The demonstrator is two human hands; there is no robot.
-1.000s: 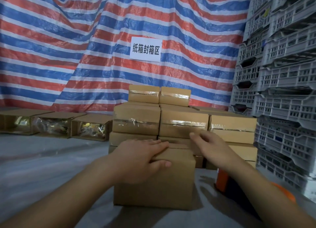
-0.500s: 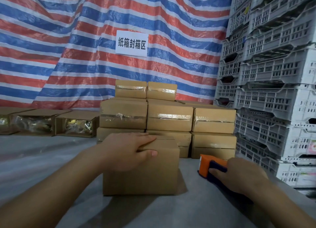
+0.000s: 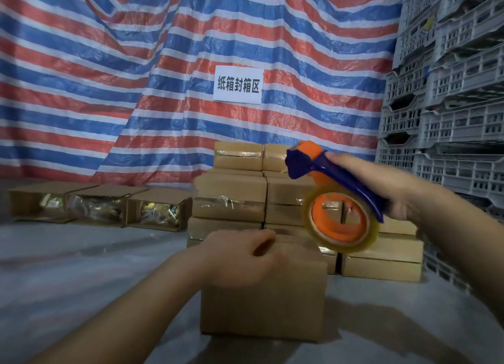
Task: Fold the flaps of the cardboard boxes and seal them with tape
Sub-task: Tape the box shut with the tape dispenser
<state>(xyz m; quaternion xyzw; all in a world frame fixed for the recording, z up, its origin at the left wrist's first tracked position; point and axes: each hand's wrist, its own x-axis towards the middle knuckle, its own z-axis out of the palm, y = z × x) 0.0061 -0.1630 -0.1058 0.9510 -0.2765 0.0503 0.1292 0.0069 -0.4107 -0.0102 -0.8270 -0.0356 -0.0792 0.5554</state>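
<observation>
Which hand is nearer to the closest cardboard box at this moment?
The left hand. It rests on the top of the cardboard box, fingers curled. The right hand is above and to the right of it, gripping the tape dispenser in the air.

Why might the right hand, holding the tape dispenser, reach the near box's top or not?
Probably yes: the right hand holds the tape dispenser above the near box; only the left hand covers the top's left part.

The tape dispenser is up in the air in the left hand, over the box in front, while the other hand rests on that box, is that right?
Not quite: the head view shows the right hand gripping the tape dispenser in the air. The left hand rests on the box in front.
</observation>
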